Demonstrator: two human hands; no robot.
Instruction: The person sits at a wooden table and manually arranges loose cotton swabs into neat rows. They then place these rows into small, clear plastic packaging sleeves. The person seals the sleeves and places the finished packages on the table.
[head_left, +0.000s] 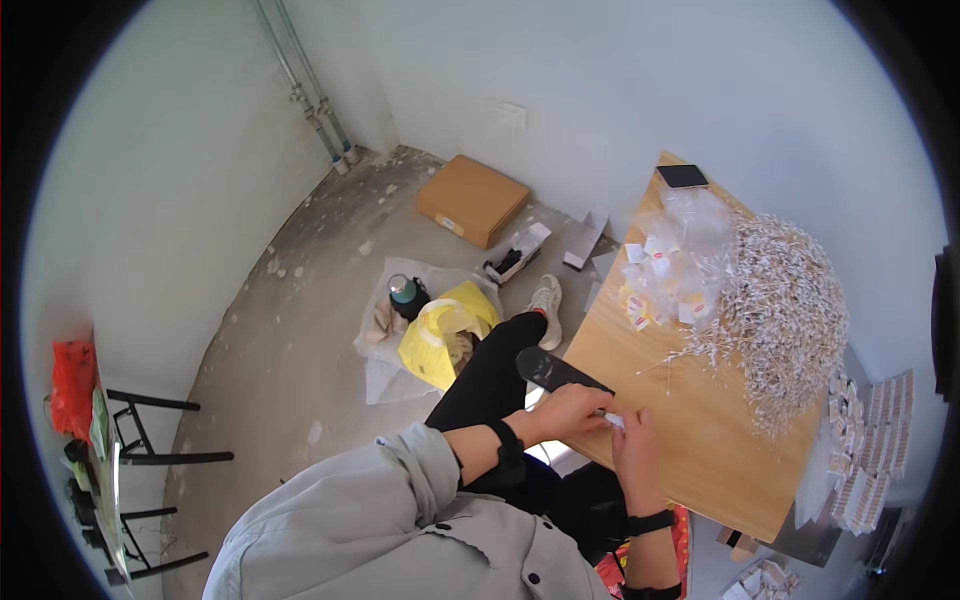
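Note:
My left hand (pixel 572 412) and my right hand (pixel 637 455) meet at the table's near left edge, fingers closed around a small white piece (pixel 615 421). Its kind is too small to tell, and the fingers partly cover it. Right behind my left hand lies a dark, flat, long piece with a rounded end (pixel 555 370), sticking out past the edge of the wooden table (pixel 640 375). Farther right on the tabletop is a big heap of thin sticks with white tips (pixel 785 310). Clear plastic bags with small white and yellow packets (pixel 670 265) lie against the heap.
A black tablet-like slab (pixel 683 176) rests at the table's far end. On the floor are a cardboard box (pixel 473 200), a yellow bag (pixel 445 330) and a bottle (pixel 403 290). Stacked small packs (pixel 880 440) stand right of the table. Black-legged furniture (pixel 150 440) is at far left.

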